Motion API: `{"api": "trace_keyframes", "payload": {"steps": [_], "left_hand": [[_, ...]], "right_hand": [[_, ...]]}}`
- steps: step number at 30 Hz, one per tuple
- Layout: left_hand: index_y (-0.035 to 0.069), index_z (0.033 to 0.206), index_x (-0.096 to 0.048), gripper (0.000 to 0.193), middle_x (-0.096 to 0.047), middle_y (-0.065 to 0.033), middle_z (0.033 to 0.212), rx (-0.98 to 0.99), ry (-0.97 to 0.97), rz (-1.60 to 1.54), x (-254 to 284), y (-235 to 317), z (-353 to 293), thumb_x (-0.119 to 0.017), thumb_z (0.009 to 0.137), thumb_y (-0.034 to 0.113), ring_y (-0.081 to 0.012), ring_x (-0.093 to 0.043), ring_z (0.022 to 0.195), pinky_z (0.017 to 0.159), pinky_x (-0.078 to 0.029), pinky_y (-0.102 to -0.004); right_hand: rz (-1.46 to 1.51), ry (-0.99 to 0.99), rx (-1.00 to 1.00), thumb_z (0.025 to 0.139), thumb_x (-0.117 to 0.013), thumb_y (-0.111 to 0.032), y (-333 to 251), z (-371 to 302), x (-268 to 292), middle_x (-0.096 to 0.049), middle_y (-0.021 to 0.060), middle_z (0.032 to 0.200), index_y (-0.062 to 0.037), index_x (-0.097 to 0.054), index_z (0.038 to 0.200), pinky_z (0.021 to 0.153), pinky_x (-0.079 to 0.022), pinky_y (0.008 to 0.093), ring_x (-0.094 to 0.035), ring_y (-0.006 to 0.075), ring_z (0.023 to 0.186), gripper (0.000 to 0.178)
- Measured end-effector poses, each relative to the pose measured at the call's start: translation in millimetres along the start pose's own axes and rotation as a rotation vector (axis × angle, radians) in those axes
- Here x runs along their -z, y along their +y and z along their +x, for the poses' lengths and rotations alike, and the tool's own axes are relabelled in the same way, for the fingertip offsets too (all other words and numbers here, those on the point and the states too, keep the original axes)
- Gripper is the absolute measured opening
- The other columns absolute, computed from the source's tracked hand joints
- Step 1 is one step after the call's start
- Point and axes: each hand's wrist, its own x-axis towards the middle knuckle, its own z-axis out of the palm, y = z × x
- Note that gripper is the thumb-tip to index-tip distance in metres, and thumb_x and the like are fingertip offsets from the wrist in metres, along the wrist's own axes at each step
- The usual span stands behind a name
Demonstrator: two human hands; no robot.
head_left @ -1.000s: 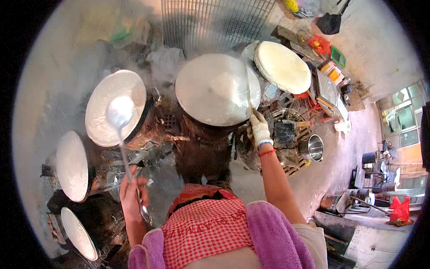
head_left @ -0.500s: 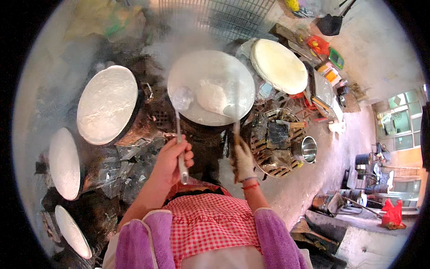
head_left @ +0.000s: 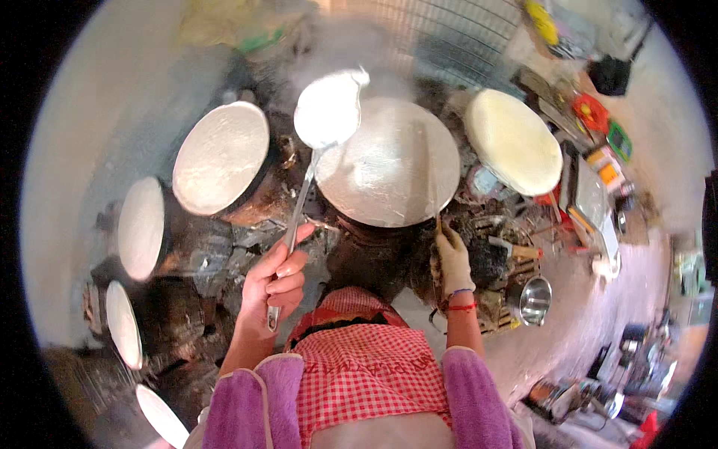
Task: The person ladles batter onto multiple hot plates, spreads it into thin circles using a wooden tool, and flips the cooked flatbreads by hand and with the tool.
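My left hand [head_left: 278, 277] is closed round the metal handle of a ladle [head_left: 301, 202]. The ladle's head, heaped with white batter [head_left: 327, 111], is raised over the far left rim of the middle round griddle [head_left: 404, 179]. A thin pale layer covers that griddle, and steam drifts above it. My right hand [head_left: 452, 262], in a light glove, grips the handle of a long, thin tool [head_left: 438, 218]. Its upper part reaches over the right side of the griddle, too blurred to make out its kind.
Round griddles with white sheets [head_left: 221, 159] curve down the left side. A stack of pale round sheets [head_left: 513, 141] stands right of the middle griddle. Nearer me on the right are a brush [head_left: 516, 249] and a steel pot [head_left: 535, 301]. A wire grid [head_left: 449, 34] is behind.
The ladle has risen off the griddle, now heaped with white batter. The white lump on the griddle's middle no longer shows. The whole view has shifted, and the gloved hand keeps its tool.
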Motion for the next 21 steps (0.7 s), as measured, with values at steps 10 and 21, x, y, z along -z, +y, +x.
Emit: {"api": "trace_keyframes", "payload": {"steps": [10,21], "left_hand": [[0.003,0.151,-0.033,0.055,-0.04,0.0011,0.072,-0.364,-0.046,0.25,-37,17,-135,-0.055,0.104,0.02,-0.0015,-0.032,0.043,0.032,-0.028,-0.0182],[0.001,0.124,-0.052,0.022,-0.039,0.0031,0.073,-0.74,0.387,-0.336,99,-34,-318,-0.047,0.105,0.012,-0.0016,-0.033,0.05,0.035,-0.026,-0.0155]], "right_hand": [[-0.354,-0.091,0.13,0.098,-0.061,-0.024,-5,11,9,-0.067,0.0086,0.113,-0.0025,-0.056,0.137,0.069,-0.053,0.0273,-0.064,0.0145,0.087,0.045],[-0.667,-0.855,0.143,0.099,-0.063,-0.026,153,-83,-156,-0.057,0.0156,0.136,-0.0015,-0.043,0.148,0.101,-0.045,0.0394,-0.058,0.0302,0.119,0.058]]}}
